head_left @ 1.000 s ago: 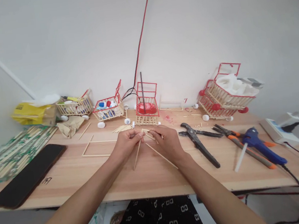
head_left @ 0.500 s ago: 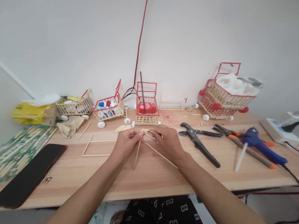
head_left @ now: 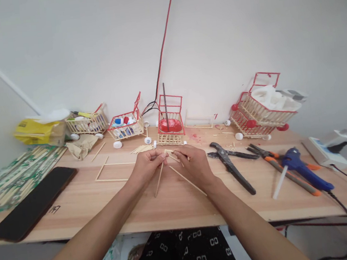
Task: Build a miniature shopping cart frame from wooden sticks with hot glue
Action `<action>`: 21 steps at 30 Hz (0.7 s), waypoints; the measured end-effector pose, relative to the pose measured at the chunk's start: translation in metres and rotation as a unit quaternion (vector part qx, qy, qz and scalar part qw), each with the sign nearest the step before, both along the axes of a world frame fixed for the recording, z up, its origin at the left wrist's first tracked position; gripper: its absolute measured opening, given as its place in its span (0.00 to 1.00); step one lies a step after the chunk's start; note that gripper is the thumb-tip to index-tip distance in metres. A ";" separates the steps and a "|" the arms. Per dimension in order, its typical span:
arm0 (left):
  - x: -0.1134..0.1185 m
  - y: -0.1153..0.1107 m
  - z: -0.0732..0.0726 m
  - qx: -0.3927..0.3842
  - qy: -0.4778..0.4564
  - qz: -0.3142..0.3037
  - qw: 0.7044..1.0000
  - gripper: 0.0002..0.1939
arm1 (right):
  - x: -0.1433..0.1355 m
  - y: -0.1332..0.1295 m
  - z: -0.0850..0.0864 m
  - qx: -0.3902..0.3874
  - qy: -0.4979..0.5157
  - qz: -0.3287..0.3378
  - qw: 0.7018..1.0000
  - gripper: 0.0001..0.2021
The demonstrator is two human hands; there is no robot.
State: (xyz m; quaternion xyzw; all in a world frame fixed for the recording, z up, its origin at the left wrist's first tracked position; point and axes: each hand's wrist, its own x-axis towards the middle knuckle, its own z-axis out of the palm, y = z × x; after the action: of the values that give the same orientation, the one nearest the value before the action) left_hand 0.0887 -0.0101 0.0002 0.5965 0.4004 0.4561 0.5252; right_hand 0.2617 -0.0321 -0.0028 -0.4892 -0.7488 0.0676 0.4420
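Observation:
Over the middle of the table, my left hand (head_left: 148, 164) pinches a thin wooden stick (head_left: 159, 182) that slants down toward me. My right hand (head_left: 195, 163) is closed on another short wooden stick (head_left: 173, 157), and the two sticks come together at the fingertips. Whether they are joined there is too small to tell. A longer stick (head_left: 187, 180) slopes down under my right hand toward the wrist. Left of my left hand lies a flat stick frame (head_left: 112, 181), partly hidden by that hand.
Small stick carts (head_left: 126, 129) with white wheels line the wall. Pliers (head_left: 232, 169), cutters with orange handles (head_left: 286, 171), a blue glue gun (head_left: 306, 169) and a power strip (head_left: 325, 152) lie right. A phone (head_left: 34, 204) and bundled sticks (head_left: 19, 177) lie left.

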 end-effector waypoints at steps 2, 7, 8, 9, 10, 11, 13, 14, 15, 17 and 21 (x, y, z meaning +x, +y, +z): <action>0.000 0.000 0.001 0.002 0.004 0.001 1.000 0.13 | 0.000 0.000 0.000 -0.002 0.001 -0.002 1.000 0.10; 0.000 0.000 0.001 0.004 0.005 -0.001 1.000 0.14 | 0.000 0.000 0.000 0.002 -0.001 0.000 1.000 0.10; 0.000 0.000 0.001 0.004 0.006 -0.001 1.000 0.14 | 0.000 0.000 0.000 0.004 -0.001 0.002 1.000 0.10; 0.000 0.000 0.001 0.004 0.008 -0.002 1.000 0.14 | 0.001 0.000 0.000 0.005 0.001 0.003 1.000 0.10; 0.000 0.000 0.001 0.003 0.009 -0.002 1.000 0.14 | 0.001 0.001 0.000 0.006 0.002 0.003 1.000 0.10; 0.000 0.000 0.001 0.001 0.008 -0.001 1.000 0.14 | 0.001 0.001 -0.001 0.007 0.002 0.003 1.000 0.09; 0.000 0.000 0.000 -0.003 0.004 0.001 1.000 0.13 | 0.001 0.001 -0.001 0.005 0.000 0.001 1.000 0.10; 0.000 0.000 0.000 -0.005 0.002 0.002 1.000 0.13 | 0.001 0.001 -0.001 0.003 -0.002 0.001 1.000 0.10; 0.000 0.000 0.000 -0.005 0.001 0.003 1.000 0.13 | 0.001 0.001 -0.001 0.002 -0.002 0.000 1.000 0.10; 0.000 0.000 0.000 -0.003 0.002 0.001 1.000 0.12 | 0.001 0.000 -0.001 -0.001 0.000 0.001 1.000 0.10; 0.000 0.000 0.000 0.000 0.009 0.001 1.000 0.13 | 0.000 0.000 0.000 -0.005 0.001 0.000 1.000 0.10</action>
State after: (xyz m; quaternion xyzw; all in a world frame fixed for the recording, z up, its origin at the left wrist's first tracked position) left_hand 0.0889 -0.0100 0.0002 0.6000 0.4054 0.4513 0.5215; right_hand 0.2619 -0.0318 -0.0030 -0.4911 -0.7482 0.0718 0.4404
